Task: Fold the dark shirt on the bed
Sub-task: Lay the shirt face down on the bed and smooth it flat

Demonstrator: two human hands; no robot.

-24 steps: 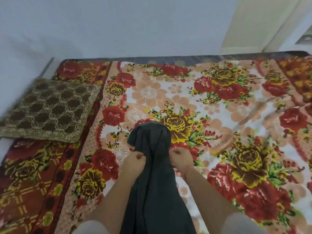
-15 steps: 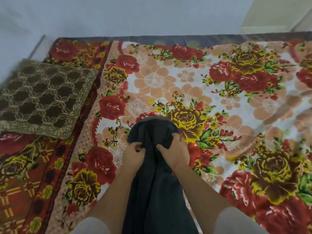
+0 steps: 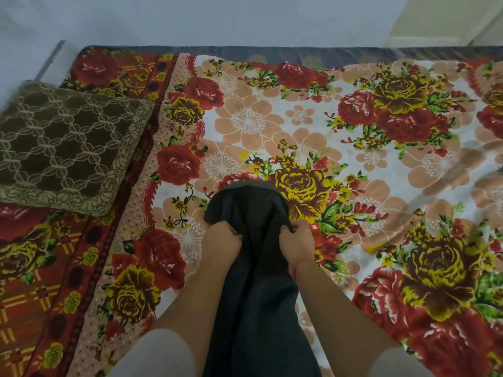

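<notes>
The dark shirt (image 3: 253,268) hangs as a long narrow bundle from the bottom of the view up to the middle of the flowered bed cover (image 3: 353,159). Its far end is rounded and rests on the cover. My left hand (image 3: 221,240) grips the shirt's left edge near that end. On the other side, my right hand (image 3: 299,242) pinches the right edge at the same height. Both forearms run along the cloth, one on each side. The shirt's lower part is cut off by the frame.
A brown patterned cushion (image 3: 65,148) lies at the left on the bed. A pale wall (image 3: 217,17) runs along the far edge of the bed. The cover spreads wide to the right of the shirt.
My right hand has slid from the middle of the cloth out to its right edge. The shirt's far end now looks wider. The view has shifted slightly.
</notes>
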